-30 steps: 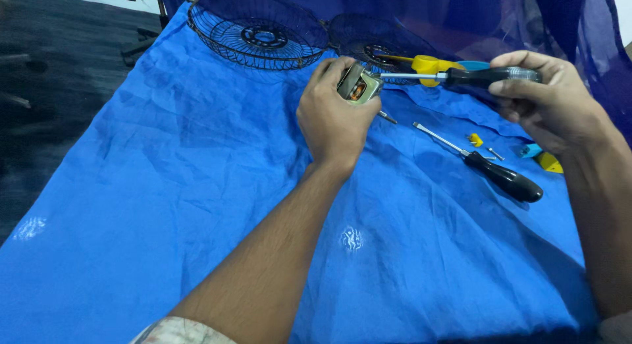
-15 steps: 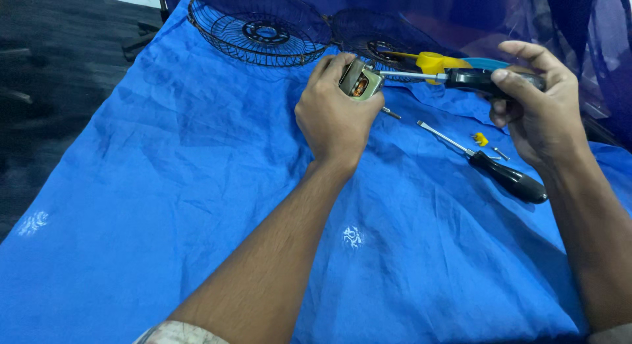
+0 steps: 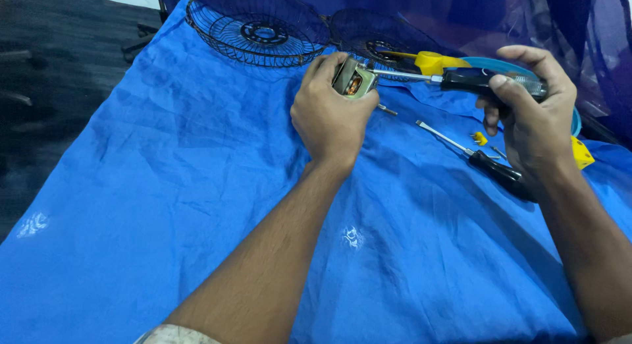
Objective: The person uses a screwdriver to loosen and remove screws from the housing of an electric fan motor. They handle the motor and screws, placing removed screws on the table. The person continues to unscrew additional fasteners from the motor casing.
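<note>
Head view: left hand [image 3: 331, 117] grips a motor [image 3: 353, 81] on the blue cloth [image 3: 164, 199]; right hand [image 3: 532, 113] clasps a screwdriver [image 3: 454, 77], tip at motor

Head-worn view, angled down, close over blue cloth [image 3: 164, 206]

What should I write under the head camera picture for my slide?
Left hand grips a small motor while right hand aims a screwdriver at it, over blue cloth.
</note>
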